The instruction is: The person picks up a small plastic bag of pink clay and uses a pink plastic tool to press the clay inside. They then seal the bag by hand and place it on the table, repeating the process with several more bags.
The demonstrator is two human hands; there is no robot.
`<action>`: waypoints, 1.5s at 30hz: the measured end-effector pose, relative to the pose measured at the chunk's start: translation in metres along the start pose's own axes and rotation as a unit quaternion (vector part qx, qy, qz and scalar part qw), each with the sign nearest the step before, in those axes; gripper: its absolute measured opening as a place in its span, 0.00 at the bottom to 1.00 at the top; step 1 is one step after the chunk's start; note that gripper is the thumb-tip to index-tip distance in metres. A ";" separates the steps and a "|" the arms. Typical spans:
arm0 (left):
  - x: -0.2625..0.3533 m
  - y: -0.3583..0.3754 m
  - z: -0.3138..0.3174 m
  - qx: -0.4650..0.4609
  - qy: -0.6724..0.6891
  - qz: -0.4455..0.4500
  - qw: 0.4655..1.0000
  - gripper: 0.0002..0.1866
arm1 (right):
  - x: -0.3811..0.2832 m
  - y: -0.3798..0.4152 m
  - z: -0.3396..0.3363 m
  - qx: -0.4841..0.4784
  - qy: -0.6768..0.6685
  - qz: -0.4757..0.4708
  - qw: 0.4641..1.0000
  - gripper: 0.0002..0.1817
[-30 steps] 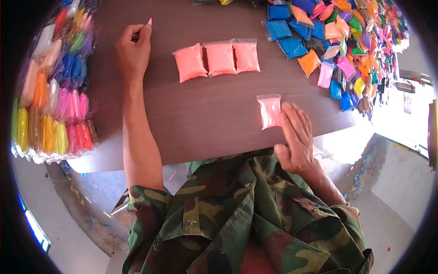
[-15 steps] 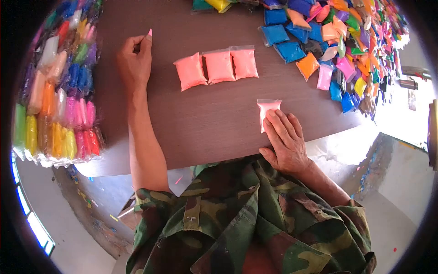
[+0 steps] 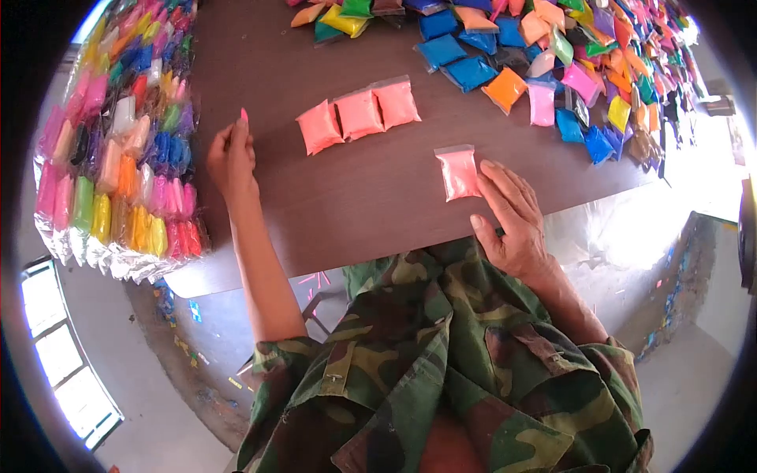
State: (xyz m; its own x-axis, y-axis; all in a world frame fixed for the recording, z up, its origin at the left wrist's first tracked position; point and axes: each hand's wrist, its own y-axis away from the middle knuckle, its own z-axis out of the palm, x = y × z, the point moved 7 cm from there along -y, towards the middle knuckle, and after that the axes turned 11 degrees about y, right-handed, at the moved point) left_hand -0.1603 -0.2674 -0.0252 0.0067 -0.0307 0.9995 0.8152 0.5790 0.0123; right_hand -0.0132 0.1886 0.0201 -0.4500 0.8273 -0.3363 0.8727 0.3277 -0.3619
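Observation:
My left hand (image 3: 232, 160) is closed over the left part of the brown table, pinching a small pink pointed piece (image 3: 244, 115) that sticks up past the fingertips. What the piece is cannot be made out. My right hand (image 3: 514, 221) is open near the table's front edge, fingers stretched, at the right side of a single salmon-pink packet (image 3: 457, 175) with a clear top strip. The fingertips are at the packet's edge or just touching it. Further back, three similar packets, left (image 3: 320, 128), middle (image 3: 359, 116) and right (image 3: 397, 104), lie side by side in a slightly slanted row.
A large heap of coloured packets (image 3: 583, 79) covers the back right of the table (image 3: 315, 205). Bundles of coloured packets in clear wrap (image 3: 126, 158) are stacked along the left. Several more packets (image 3: 343, 21) lie at the back edge of view.
My right hand has slid off the single packet to its right side, uncovering it. My left hand has turned a little, still pinching the pink piece. The camera view has shifted.

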 end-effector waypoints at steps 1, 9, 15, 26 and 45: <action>0.002 0.016 -0.009 0.014 -0.001 -0.006 1.000 0.13 | 0.002 0.002 -0.002 0.004 0.004 -0.002 1.000 0.30; 0.017 0.156 -0.013 0.001 -0.127 0.032 0.991 0.11 | 0.009 -0.016 -0.001 0.016 0.005 -0.046 0.999 0.24; 0.032 0.229 0.062 -0.108 -0.193 0.091 0.971 0.08 | 0.004 -0.028 0.019 -0.041 0.016 -0.128 0.991 0.26; 0.030 0.260 0.097 -0.197 -0.182 0.163 0.950 0.05 | -0.003 -0.023 0.009 -0.062 0.014 -0.028 0.998 0.33; 0.015 0.277 0.140 -0.236 -0.202 0.241 0.919 0.05 | 0.002 -0.007 0.011 -0.017 0.022 -0.070 0.997 0.29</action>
State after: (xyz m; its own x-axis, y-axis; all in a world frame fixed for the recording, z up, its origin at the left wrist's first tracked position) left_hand -0.0148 0.0064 -0.0023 0.2954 0.4979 0.8154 0.9348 0.0254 -0.3542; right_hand -0.0227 0.1827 0.0124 -0.5590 0.7920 -0.2453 0.8088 0.4557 -0.3718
